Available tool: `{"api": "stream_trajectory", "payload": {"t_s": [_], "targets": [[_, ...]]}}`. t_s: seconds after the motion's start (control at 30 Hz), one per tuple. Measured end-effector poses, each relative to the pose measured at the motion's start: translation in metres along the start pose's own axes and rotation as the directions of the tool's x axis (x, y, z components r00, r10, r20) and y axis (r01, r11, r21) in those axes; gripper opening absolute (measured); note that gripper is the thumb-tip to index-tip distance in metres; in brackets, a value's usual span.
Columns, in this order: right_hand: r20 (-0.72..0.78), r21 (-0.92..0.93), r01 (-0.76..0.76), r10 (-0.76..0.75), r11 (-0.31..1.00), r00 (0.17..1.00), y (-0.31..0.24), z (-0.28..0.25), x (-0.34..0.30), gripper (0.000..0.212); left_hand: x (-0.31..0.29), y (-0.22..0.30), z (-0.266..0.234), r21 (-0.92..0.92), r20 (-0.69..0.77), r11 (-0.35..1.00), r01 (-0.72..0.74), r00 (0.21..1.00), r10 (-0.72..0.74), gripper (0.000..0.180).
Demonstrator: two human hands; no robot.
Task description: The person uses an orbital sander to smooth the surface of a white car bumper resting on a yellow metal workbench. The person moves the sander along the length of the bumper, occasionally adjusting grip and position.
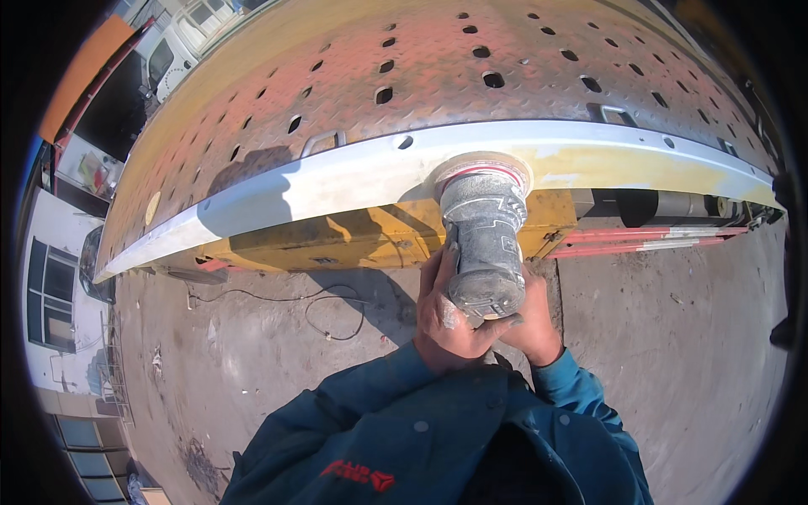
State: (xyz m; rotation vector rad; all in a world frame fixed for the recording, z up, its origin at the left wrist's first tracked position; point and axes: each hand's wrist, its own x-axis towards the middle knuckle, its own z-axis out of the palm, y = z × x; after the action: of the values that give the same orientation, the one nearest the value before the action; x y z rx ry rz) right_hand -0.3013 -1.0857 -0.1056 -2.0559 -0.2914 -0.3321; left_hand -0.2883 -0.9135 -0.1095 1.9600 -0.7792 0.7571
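A dust-covered power sander (484,236) juts toward me from the long metal side rail (353,181) of a flatbed. Its round pad (482,164) meets the rail's face, which is whitish on the left and yellowish on the right. My left hand (446,324) is wrapped round the sander's near end from the left, with white dust on the skin. From the right, my right hand (540,318) grips its underside; the sander's body hides most of those fingers.
Beyond the rail spreads a worn, perforated checker-plate deck (438,63) with metal loops along its edge. Yellow boxes (337,240) and red-and-white bars (648,240) sit below the rail. A dark cable (362,307) loops over the concrete. A white vehicle (172,55) stands far left.
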Motion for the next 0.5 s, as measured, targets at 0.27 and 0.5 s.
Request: {"api": "stream_trajectory", "payload": {"t_s": [0.27,0.5], "targets": [[0.018,0.075,-0.015,0.014,0.997,1.000,0.000,-0.017,0.004,0.064,0.009,0.014,0.004,0.024,-0.016,1.000,0.002,1.000,-0.001,0.119],[0.025,0.021,0.031,-0.032,0.999,0.999,0.026,-0.022,-0.006,0.067,-0.017,0.016,0.029,-0.055,0.005,0.966,0.253,0.968,-0.253,0.125]]}}
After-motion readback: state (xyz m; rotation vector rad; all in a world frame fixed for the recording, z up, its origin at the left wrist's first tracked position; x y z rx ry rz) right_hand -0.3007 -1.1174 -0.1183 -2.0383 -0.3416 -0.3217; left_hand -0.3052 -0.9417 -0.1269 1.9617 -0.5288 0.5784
